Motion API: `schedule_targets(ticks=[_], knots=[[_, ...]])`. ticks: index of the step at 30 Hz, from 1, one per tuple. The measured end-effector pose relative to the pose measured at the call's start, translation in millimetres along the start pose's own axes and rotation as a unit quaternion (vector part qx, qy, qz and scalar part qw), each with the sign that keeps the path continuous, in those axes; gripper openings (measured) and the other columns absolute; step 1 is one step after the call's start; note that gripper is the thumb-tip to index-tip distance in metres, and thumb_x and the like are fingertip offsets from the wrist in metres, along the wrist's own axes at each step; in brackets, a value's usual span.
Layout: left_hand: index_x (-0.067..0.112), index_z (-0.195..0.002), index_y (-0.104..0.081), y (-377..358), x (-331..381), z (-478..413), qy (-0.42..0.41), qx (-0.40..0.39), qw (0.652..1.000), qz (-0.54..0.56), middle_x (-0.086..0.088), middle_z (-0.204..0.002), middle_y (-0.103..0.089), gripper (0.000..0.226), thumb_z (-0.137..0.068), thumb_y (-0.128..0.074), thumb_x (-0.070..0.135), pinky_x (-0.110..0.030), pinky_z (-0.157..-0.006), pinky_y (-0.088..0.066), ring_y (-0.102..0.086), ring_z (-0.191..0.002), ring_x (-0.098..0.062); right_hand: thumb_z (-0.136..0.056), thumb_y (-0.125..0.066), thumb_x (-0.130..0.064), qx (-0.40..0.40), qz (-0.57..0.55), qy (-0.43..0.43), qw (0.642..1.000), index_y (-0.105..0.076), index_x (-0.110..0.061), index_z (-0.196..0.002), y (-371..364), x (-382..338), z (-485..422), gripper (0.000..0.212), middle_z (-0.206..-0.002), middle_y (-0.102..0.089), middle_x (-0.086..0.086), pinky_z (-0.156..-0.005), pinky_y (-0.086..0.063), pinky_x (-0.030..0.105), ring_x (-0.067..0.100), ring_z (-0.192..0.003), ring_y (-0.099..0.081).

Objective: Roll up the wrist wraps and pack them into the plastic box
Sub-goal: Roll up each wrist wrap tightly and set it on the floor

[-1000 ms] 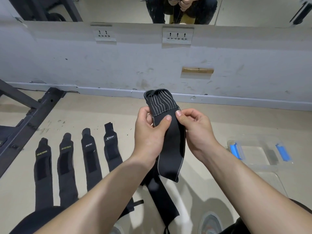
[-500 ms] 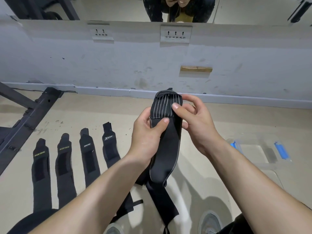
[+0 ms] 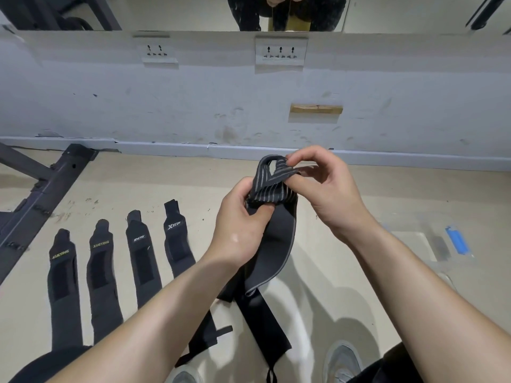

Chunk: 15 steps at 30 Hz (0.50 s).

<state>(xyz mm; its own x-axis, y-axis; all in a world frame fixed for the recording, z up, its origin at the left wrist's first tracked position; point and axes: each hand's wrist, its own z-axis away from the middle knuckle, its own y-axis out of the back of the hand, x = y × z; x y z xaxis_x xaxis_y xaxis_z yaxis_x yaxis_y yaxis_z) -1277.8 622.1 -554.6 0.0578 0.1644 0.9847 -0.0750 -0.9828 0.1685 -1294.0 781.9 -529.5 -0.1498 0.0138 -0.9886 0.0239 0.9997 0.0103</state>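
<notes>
Beige floor (image 3: pixel 138 183), scuffed grey wall (image 3: pixel 221 100), left hand (image 3: pixel 237 230) and right hand (image 3: pixel 329 194), each grip pinching striped wrist wrap (image 3: pixel 279 239)

Four black wrist wraps (image 3: pixel 139 252) are laid in a row, and one striped wrap (image 3: pixel 269 186) is held up. One clear plastic box (image 3: pixel 409 244) and two socket plates (image 3: pixel 280 52) are seen. Further black straps (image 3: pixel 262 322) are partly hidden, uncounted.

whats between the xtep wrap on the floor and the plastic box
In the head view, the striped wrap gripped by the left hand and right hand hangs there, above a black strap lying on the floor.
</notes>
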Motion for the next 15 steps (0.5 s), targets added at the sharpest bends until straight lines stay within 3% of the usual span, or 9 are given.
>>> schedule_targets(ticks=[5,9,11,12,13,15], knots=[[0.028,-0.117,-0.061,4.9,2.2,-0.5,-0.035,-0.002,0.998,-0.056,0.018,-0.106,-0.071,0.042,-0.091,-0.059,-0.006,-0.023,-0.092,-0.049,-0.065,-0.105,-0.005,-0.088,-0.075,-0.003,0.005,0.115,0.018,0.993,-0.073,-0.027,-0.085,2.2,4.5,1.6,0.024,-0.102,-0.069,-0.005,-0.083,-0.051,0.020,0.012,-0.097,-0.069],[0.030,-0.116,-0.060,5.7,2.0,2.7,-0.063,-0.014,0.992,-0.113,0.021,-0.102,-0.068,0.044,-0.091,-0.056,-0.006,-0.020,-0.088,-0.048,-0.063,-0.100,-0.005,-0.084,-0.075,-0.007,0.060,0.116,-0.046,0.990,-0.072,-0.024,-0.078,2.7,6.7,-0.4,0.019,-0.079,-0.075,-0.002,-0.068,-0.054,0.028,0.011,-0.073,-0.070],[0.029,-0.114,-0.060,5.2,2.8,3.7,-0.068,-0.018,0.989,-0.128,0.021,-0.099,-0.069,0.041,-0.091,-0.056,-0.005,-0.020,-0.085,-0.048,-0.063,-0.096,-0.005,-0.079,-0.075,-0.008,0.080,0.098,-0.075,0.989,-0.067,-0.022,-0.077,1.1,6.2,-0.9,0.016,-0.061,-0.068,-0.002,-0.061,-0.055,0.037,0.015,-0.061,-0.061],[0.029,-0.113,-0.060,5.2,3.4,4.3,-0.070,-0.021,0.989,-0.131,0.021,-0.098,-0.068,0.040,-0.091,-0.057,-0.004,-0.018,-0.084,-0.047,-0.063,-0.095,-0.004,-0.074,-0.074,-0.009,0.091,0.091,-0.075,0.989,-0.062,-0.022,-0.078,0.4,6.4,-1.2,0.018,-0.057,-0.062,-0.008,-0.065,-0.057,0.046,0.016,-0.058,-0.056],[0.029,-0.112,-0.060,5.6,3.9,5.0,-0.070,-0.025,0.988,-0.134,0.022,-0.097,-0.068,0.039,-0.091,-0.057,-0.004,-0.016,-0.082,-0.046,-0.062,-0.094,-0.003,-0.070,-0.071,-0.010,0.100,0.081,-0.073,0.989,-0.057,-0.022,-0.080,0.0,6.9,-1.6,0.021,-0.058,-0.058,-0.013,-0.068,-0.057,0.051,0.015,-0.056,-0.051],[0.030,-0.110,-0.059,5.9,4.2,5.8,-0.063,-0.035,0.988,-0.135,0.024,-0.097,-0.067,0.036,-0.091,-0.059,-0.001,-0.013,-0.079,-0.044,-0.062,-0.093,0.000,-0.070,-0.067,-0.007,0.111,0.064,-0.070,0.989,-0.053,-0.024,-0.087,0.4,7.8,-2.2,0.027,-0.063,-0.056,-0.015,-0.067,-0.055,0.045,0.015,-0.055,-0.046]])
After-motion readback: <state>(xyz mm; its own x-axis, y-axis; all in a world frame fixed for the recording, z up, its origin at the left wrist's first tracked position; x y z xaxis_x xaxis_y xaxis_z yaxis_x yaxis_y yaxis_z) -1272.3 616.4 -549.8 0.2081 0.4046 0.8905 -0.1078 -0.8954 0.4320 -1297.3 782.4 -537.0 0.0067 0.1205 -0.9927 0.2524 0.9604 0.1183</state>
